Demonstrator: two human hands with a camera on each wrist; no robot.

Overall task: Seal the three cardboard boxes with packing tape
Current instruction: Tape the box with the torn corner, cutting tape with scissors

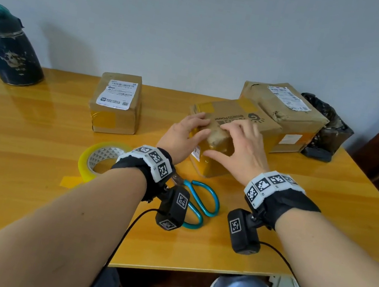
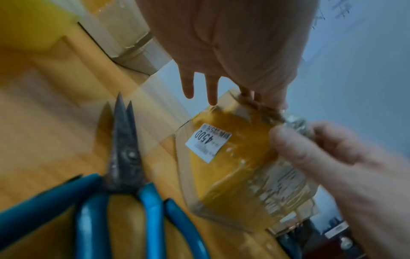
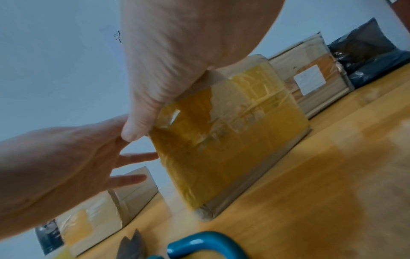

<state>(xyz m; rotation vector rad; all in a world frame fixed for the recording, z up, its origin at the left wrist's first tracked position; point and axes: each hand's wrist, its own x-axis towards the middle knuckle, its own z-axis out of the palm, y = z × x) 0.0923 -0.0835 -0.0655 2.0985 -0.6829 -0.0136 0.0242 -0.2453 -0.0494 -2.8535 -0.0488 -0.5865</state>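
We see a yellow wooden table (image 1: 29, 166) against a pale wall (image 1: 204, 20). Far right on it sits the big box (image 1: 286, 112), long axis running left-near to right-far, white label on top, torn edge, one near corner touching or just behind the middle box. Behind it, far right, a black plastic bag (image 1: 328, 131). Far left, a dark flask (image 1: 8, 48) with a teal cap, upright, well apart from the rest.

Centre: the middle box (image 1: 233, 130), flat, long axis running from near-centre out to far-right, printed logo up, yellow tape over its near end face. A small white sticker reading 4500 (image 2: 208, 142) sits on that taped near end.

Left of centre: the small box (image 1: 116, 103), upright block, long axis near-to-far, shipping label on top, yellow tape on its near face. Well apart from the middle box.

Near-left of the hands: tape roll (image 1: 97, 160) lying flat, clear-yellow, partly hidden by the left wristband. A loose yellow tape strip (image 1: 70, 182) lies flat just near of it.

Near-centre: scissors (image 1: 199, 200), blue loop handles toward us, dark blades pointing far-left toward the box, blades almost closed.

Left hand (image 1: 185, 132): fingers laid fairly straight over the near-left top edge of the middle box, pressing it, not gripping; two fingers hang free past the edge in the wrist view. Right hand (image 1: 240, 147): fingers spread on the top, thumb down on the taped near face, pressing tape flat.
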